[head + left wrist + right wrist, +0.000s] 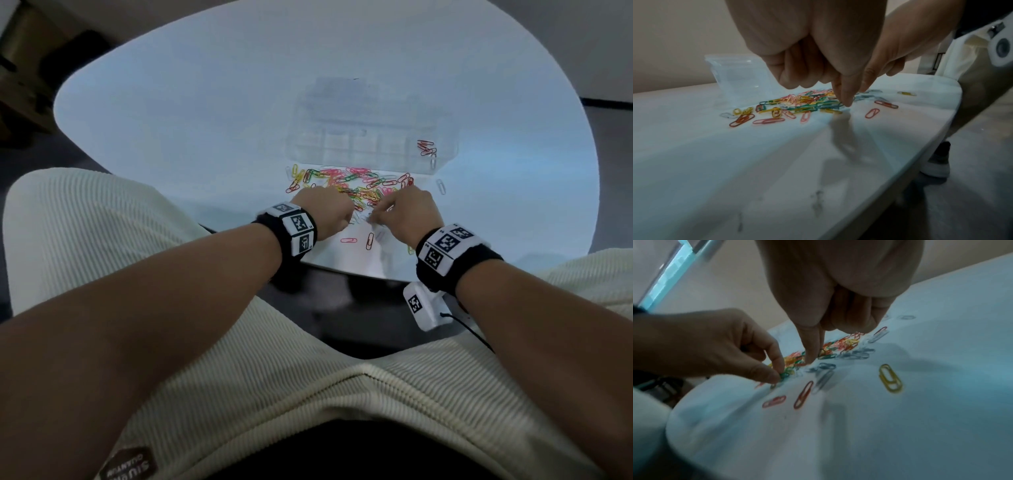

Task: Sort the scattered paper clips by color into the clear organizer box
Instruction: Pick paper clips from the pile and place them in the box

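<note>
1. Worktop [171, 113]: pale, rounded slab; the person sits at its near edge.
2. Paper clips [346, 185]: mixed pile of red, pink, yellow, green and pale ones, lying just in front of the box toward the near edge. Strays: a pink one and a red one [370, 241] closer to the near edge, a yellow one [891, 378] off to the right.
3. Clear organizer box [373, 137]: open, past the pile toward the far edge. A small batch of red clips [426, 148] sits in its right-end compartment; the other compartments look unfilled.
4. Left hand [325, 210]: at the pile's near side, thumb and forefinger pinching a green clip [784, 375].
5. Right hand [407, 214]: close beside the left, one finger extended down into the pile, the others curled; it grips nothing visible.
6. Risks, as judged: clips in the pile overlap, so lifting the green one may drag a linked neighbour along; a pale clip may go unnoticed on the pale surface; strays near the near edge could be brushed off by a wrist.
</note>
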Motion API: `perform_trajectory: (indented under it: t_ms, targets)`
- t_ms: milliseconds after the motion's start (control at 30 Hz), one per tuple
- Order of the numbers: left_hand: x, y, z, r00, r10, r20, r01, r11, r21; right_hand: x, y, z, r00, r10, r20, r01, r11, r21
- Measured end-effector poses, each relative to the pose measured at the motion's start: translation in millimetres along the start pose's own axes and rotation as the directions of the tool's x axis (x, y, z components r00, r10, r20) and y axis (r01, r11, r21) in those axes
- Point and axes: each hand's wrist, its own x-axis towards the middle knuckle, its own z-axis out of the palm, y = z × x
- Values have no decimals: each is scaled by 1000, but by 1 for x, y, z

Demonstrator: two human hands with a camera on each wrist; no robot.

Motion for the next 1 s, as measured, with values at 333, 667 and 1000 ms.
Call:
perform_trajectory:
  t_ms: [333,667,1000]
  targets:
    - [2,7,-39,976,-183,-116,17,602,-798,-4,-11,-42,949,166,267,-312,599,737]
    - [18,17,-94,968,-246,-42,-44,-3,-999,-6,-18,-73,971,112,211,-230,200,952]
    - [51,27,-90,935,-348,71,264,548,-794,21,-29,-107,905,418,82,-308,510,803]
